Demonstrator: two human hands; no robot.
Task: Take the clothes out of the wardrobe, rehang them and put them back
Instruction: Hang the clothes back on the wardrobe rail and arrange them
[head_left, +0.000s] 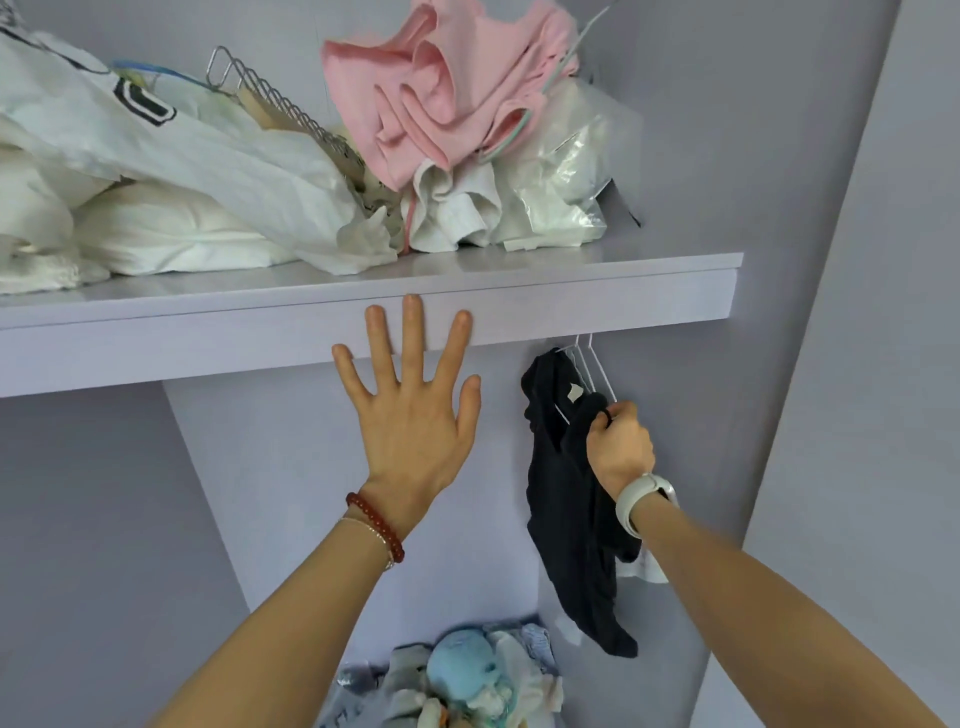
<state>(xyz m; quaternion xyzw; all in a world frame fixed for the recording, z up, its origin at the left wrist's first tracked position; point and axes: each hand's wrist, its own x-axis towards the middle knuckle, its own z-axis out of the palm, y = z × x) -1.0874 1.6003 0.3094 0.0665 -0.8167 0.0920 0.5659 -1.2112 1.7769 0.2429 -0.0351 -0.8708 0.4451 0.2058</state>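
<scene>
A black garment (566, 499) hangs on a white wire hanger (589, 371) under the wardrobe shelf (571, 306), at the right side of the compartment. My right hand (618, 447) grips the garment's shoulder together with the hanger's lower wire. My left hand (410, 410) is raised with fingers spread flat, its fingertips against the shelf's front edge. The rail that carries the hanger is hidden behind the shelf edge.
On the shelf lie a crumpled pink garment (447, 88) on a pale hanger, white clothes (452, 208), a white bag (171, 156), a metal rack (280, 98) and clear plastic (566, 171). A heap of pale clothes (467, 675) sits low in the wardrobe.
</scene>
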